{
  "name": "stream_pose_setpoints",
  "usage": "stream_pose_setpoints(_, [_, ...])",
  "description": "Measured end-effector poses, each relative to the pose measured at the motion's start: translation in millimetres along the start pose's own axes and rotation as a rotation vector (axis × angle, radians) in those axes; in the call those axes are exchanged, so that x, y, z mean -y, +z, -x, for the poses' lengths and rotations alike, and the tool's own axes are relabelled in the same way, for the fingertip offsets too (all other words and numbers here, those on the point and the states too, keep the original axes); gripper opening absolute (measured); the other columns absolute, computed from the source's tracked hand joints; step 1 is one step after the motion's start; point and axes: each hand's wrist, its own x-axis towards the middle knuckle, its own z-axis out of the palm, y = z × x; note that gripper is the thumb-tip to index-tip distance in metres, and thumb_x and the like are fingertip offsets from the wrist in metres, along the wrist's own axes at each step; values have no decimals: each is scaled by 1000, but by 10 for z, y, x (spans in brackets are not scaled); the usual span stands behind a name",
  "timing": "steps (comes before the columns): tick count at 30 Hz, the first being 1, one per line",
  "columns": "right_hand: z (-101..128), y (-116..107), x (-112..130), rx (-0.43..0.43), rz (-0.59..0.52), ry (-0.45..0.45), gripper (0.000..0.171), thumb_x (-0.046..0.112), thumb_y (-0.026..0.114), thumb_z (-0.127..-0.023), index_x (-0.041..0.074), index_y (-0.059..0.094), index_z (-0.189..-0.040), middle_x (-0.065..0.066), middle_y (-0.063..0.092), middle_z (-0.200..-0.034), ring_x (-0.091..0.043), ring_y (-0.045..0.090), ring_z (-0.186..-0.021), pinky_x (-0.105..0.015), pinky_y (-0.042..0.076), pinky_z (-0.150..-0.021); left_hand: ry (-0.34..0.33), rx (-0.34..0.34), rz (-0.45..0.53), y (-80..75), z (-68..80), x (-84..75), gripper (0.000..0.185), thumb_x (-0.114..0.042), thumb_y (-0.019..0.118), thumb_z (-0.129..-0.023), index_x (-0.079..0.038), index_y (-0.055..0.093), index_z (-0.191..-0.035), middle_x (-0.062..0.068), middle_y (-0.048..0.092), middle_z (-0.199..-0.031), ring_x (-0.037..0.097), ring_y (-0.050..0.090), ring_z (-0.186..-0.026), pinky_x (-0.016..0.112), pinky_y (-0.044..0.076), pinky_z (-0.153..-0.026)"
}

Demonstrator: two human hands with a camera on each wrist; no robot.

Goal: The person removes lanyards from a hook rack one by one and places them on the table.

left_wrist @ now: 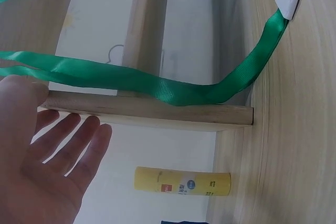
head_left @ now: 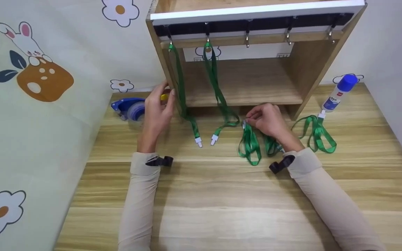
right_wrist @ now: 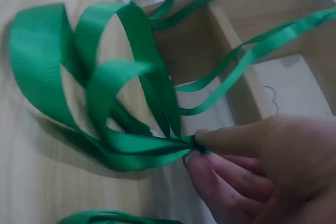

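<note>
The right hand [head_left: 269, 120] pinches a bunched green lanyard [head_left: 251, 144] between thumb and fingertips [right_wrist: 210, 142], just in front of the lower edge of the wooden rack [head_left: 305, 69]. The wrist view shows the ribbon gathered to a tight point at the pinch and fanning away from it in several loops. In the head view those loops trail from the fingers back toward the person, so the lanyard's long axis runs roughly from the rack's front edge toward the body, lying on the counter [head_left: 222, 195] under and just behind the hand. The row of hooks [head_left: 247, 38] under the rack's top board lies up and away from this hand, and the middle hook, almost straight beyond it, looks bare. The left hand [head_left: 159, 108] is well apart on the other side, fingers straight and relaxed, resting against the rack's left upright [left_wrist: 147, 109] and gripping nothing. Two hung lanyards [head_left: 218, 94] drape between the hands, their white clips near the counter. Just beyond the left hand lie a yellow glue stick [left_wrist: 182, 181] and a blue tape dispenser [head_left: 129, 108]. Outward from the right hand, a loose lanyard [head_left: 318, 134] lies on the counter beside a blue-capped bottle [head_left: 339, 92]. The right hand is plainly the nearer one to the held lanyard.
</note>
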Motion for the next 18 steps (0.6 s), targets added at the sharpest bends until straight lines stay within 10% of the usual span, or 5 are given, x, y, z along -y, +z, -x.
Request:
stream_pose_setpoints(7, [-4, 56, -40, 46, 40, 17, 16, 18, 81, -97, 5, 85, -105, -17, 84, -101, -33, 80, -92, -50, 65, -88, 25, 0, 5, 11, -8, -27, 44, -30, 59, -113, -11, 60, -152, 9, 69, -145, 19, 71, -126, 36, 66, -98])
stream_pose_setpoints(18, [18, 18, -40, 59, 69, 29, 28, 30, 75, -102, 4, 83, -110, -15, 84, -103, -32, 79, -92, -46, 63, -85, 11, 7, 7, -5, -3, 6, 44, -31, 59, -113, -13, 60, -152, 8, 69, -146, 19, 71, -127, 37, 65, -100])
